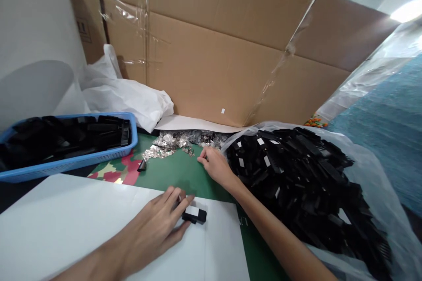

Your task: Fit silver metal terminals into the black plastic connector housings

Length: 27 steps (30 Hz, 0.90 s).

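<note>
Left hand [161,216] clamped on black part [199,216] — right hand [216,164] near metal pieces [166,144], grip unclear.

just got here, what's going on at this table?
A person's left hand holds a black part with a white label on the white sheet. Their right hand is beside the small metal pieces, fingers bent; whether it grips one, I can't tell. A blue basket at left and a plastic bag at right both hold many black pieces.
</note>
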{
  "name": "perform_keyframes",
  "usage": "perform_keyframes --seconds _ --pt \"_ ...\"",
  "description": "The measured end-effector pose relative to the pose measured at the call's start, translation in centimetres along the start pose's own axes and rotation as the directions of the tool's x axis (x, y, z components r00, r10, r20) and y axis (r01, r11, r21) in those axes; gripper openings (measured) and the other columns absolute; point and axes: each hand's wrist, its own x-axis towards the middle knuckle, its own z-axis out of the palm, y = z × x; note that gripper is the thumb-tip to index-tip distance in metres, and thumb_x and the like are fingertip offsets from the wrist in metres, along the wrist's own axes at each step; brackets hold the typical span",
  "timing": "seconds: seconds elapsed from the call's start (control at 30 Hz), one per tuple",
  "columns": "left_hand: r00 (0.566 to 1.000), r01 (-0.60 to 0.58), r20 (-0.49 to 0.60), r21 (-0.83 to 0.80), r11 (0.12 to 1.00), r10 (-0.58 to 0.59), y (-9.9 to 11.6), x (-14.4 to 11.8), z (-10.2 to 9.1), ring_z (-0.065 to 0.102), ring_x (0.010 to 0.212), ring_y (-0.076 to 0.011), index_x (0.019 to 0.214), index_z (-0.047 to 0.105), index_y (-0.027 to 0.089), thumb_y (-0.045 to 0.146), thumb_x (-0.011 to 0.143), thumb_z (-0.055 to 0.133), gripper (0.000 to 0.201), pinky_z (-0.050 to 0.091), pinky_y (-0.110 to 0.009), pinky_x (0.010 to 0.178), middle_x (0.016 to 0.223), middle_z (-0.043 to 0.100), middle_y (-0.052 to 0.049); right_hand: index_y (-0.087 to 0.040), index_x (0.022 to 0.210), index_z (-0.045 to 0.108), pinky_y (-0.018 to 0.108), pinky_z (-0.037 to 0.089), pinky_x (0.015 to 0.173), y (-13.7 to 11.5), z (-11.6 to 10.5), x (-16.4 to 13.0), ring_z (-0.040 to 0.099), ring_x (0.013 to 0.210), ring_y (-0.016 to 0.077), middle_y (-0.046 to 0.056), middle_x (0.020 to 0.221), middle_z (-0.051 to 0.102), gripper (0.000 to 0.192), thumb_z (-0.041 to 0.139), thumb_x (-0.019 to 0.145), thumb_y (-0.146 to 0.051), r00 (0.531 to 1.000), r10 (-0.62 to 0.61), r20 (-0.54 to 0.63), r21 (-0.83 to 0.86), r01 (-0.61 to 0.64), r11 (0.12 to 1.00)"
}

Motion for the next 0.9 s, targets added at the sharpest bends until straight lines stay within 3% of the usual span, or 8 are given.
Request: perform_keyframes --seconds 0.2,0.3,0.4,0.5,0.57,0.67,0.8,0.9 --pt "0.982 -0.104 -0.148 0.073 0.992 0.114 1.6 0.4 -0.7 0.063 0.092 -0.0279 0.14 0.051 0.011 0.038 0.101 0.061 0.049 0.057 -0.04 0.075 0.11 0.067 -0.014 -0.02 0.093 0.054 0.028 0.043 0.07 -0.9 -0.5 -3.3 0.06 0.073 0.0175 0.002 0.085 0.063 0.01 0.06 0.094 -0.011 1.0 0.009 -0.005 0.058 -0.008 0.998" --pt "0.982 -0.135 -0.124 0.046 0.99 0.14 1.8 0.4 -0.7 0.062 0.095 -0.0286 0.137 0.054 0.012 0.031 0.1 0.061 0.042 0.057 -0.042 0.079 0.112 0.067 -0.013 -0.02 0.107 0.054 0.028 0.046 0.069 -1.7 -0.9 -5.1 0.059 0.071 0.0159 0.003 0.094 0.064 0.015 0.055 0.095 -0.011 0.999 -0.003 -0.035 0.107 0.007 0.994" --pt "0.995 -0.08 -0.063 -0.029 0.996 0.079 1.0 0.3 -0.5 0.06 0.105 -0.0284 0.134 0.056 0.016 0.025 0.102 0.059 0.034 0.055 -0.042 0.087 0.116 0.066 -0.012 -0.02 0.116 0.053 0.031 0.051 0.078 -2.0 -1.7 -7.5 0.062 0.08 0.017 0.006 0.104 0.063 0.018 0.05 0.1 -0.014 0.993 -0.054 -0.107 0.19 0.074 0.979" --pt "1.0 -0.014 -0.004 -0.18 0.984 0.013 0.1 0.4 -0.6 0.058 0.11 -0.0249 0.128 0.06 0.022 0.02 0.104 0.056 0.024 0.053 -0.039 0.091 0.117 0.065 -0.007 -0.022 0.108 0.059 0.033 0.053 0.083 -1.8 -2.3 -10.4 0.064 0.088 0.0186 0.006 0.103 0.064 0.01 0.052 0.102 -0.018 0.973 -0.139 -0.184 0.298 0.19 0.935" --pt "1.0 0.011 -0.021 -0.238 0.971 -0.016 -0.2 0.4 -0.9 0.059 0.108 -0.0233 0.127 0.06 0.024 0.02 0.105 0.056 0.023 0.052 -0.038 0.091 0.117 0.065 -0.006 -0.022 0.1 0.063 0.034 0.054 0.083 -1.4 -2.4 -12.0 0.065 0.09 0.0197 0.007 0.101 0.065 0.01 0.053 0.102 -0.02 0.968 -0.151 -0.198 0.343 0.213 0.915" --pt "0.996 0.007 -0.081 -0.238 0.971 -0.027 -0.1 0.5 -1.4 0.061 0.104 -0.0221 0.13 0.06 0.025 0.02 0.105 0.056 0.026 0.051 -0.038 0.088 0.118 0.067 -0.006 -0.022 0.098 0.068 0.035 0.057 0.085 -1.1 -2.7 -13.2 0.069 0.093 0.0205 0.007 0.102 0.069 0.01 0.06 0.101 -0.027 0.988 -0.068 -0.14 0.476 0.127 0.87" --pt "0.989 -0.042 -0.147 -0.196 0.98 0.014 0.2 0.5 -1.6 0.065 0.107 -0.0223 0.133 0.059 0.025 0.019 0.104 0.059 0.03 0.05 -0.038 0.089 0.124 0.071 -0.006 -0.021 0.098 0.072 0.033 0.059 0.084 -1.4 -3.3 -13.2 0.074 0.091 0.0213 0.005 0.095 0.075 0.018 0.073 0.094 -0.038 0.994 0.11 0.006 0.688 -0.084 0.721" --pt "0.978 -0.083 -0.204 -0.199 0.976 0.042 0.4 0.3 -1.6 0.068 0.11 -0.0224 0.133 0.059 0.023 0.017 0.102 0.062 0.032 0.05 -0.038 0.091 0.125 0.074 -0.006 -0.019 0.096 0.073 0.033 0.059 0.082 -1.7 -3.2 -13.0 0.074 0.086 0.0203 0.005 0.088 0.076 0.024 0.075 0.092 -0.043 0.987 0.123 0.1 0.767 -0.155 0.622"
